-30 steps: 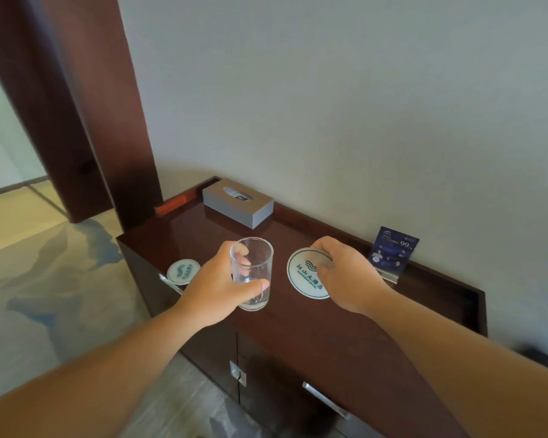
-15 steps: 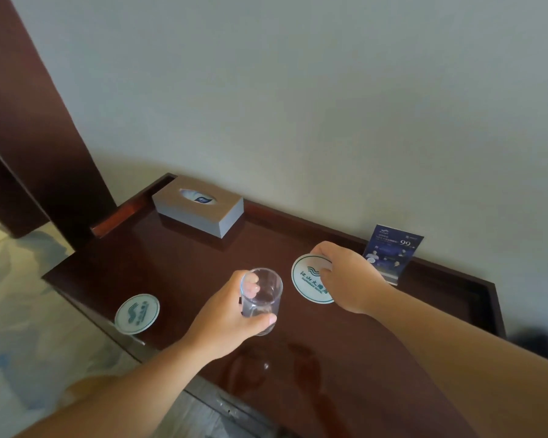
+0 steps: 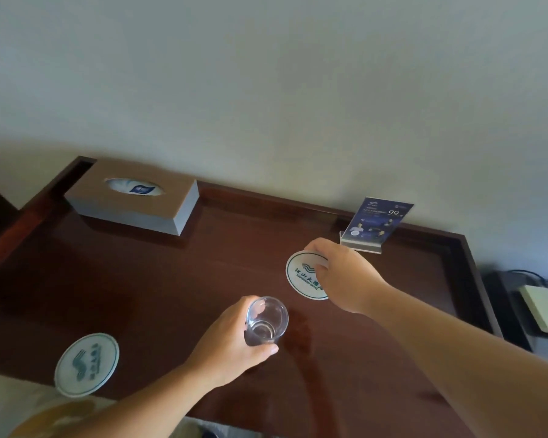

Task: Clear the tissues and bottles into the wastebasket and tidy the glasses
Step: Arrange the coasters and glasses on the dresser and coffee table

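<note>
Plain pale wall (image 3: 266, 74); dark wooden cabinet top (image 3: 140, 279), raised rim; pale floor (image 3: 4, 401) lower left.

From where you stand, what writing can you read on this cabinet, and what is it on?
"99": blue card; its other print is too small.
"江山大": right coaster; the rest is hidden under the right hand, and the small line below is blurred.
Left coaster: green print, blurred.
Tissue box: blue logo, too small to read.
</note>
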The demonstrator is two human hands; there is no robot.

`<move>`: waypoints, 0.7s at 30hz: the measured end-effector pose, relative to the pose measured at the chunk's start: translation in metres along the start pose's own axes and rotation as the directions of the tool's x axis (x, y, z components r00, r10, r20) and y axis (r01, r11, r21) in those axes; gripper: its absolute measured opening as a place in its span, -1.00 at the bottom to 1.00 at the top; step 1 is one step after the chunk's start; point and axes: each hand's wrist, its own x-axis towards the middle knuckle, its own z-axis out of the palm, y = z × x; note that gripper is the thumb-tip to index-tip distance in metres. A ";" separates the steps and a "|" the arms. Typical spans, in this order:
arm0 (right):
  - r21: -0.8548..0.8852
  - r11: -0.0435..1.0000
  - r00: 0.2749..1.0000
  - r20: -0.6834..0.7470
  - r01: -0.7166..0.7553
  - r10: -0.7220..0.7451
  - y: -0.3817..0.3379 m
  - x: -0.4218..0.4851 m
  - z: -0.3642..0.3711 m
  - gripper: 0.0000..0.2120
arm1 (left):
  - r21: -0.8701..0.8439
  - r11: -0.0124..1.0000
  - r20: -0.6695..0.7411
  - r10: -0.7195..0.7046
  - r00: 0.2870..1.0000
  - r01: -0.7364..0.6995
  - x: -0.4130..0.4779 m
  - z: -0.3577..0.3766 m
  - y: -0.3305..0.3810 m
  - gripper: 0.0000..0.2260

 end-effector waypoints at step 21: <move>0.157 0.984 0.985 -0.134 -0.085 0.106 -0.010 0.002 0.005 -0.69 | 0.088 0.995 0.067 0.047 0.997 -0.053 0.042 -0.048 -0.023 -0.62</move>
